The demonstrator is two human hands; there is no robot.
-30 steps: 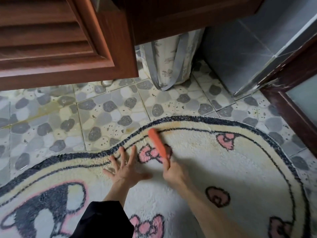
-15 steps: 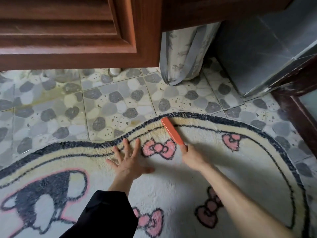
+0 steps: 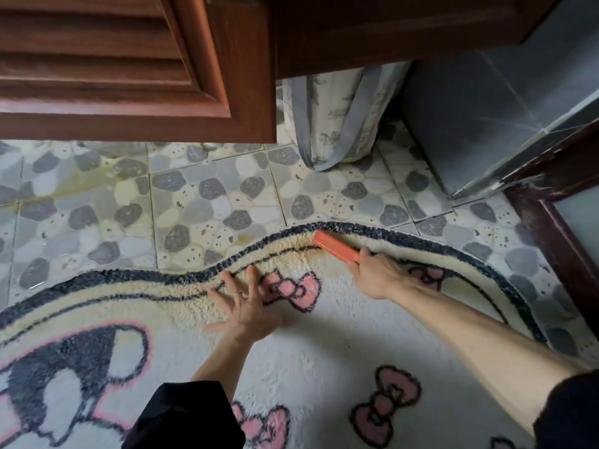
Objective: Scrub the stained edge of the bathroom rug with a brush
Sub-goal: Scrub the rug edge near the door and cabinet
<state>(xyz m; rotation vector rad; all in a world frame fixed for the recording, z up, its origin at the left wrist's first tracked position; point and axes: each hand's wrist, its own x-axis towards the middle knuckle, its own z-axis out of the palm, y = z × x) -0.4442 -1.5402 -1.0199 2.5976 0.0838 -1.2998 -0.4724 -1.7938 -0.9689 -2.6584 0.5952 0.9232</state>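
Shifted rightward, away from the pink bow point(image 3: 291, 288), the right hand point(image 3: 377, 277) curls its fingers round the orange brush point(image 3: 337, 246), whose far tip lies against the rug point(image 3: 324, 351) at its dark border, beside a yellowish stain point(image 3: 303, 252). The left hand point(image 3: 243, 306) presses flat on the pile, fingers spread wide.

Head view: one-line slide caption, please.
Right hand holds an orange brush against the yellowed edge of the rug; left hand presses flat beside it.
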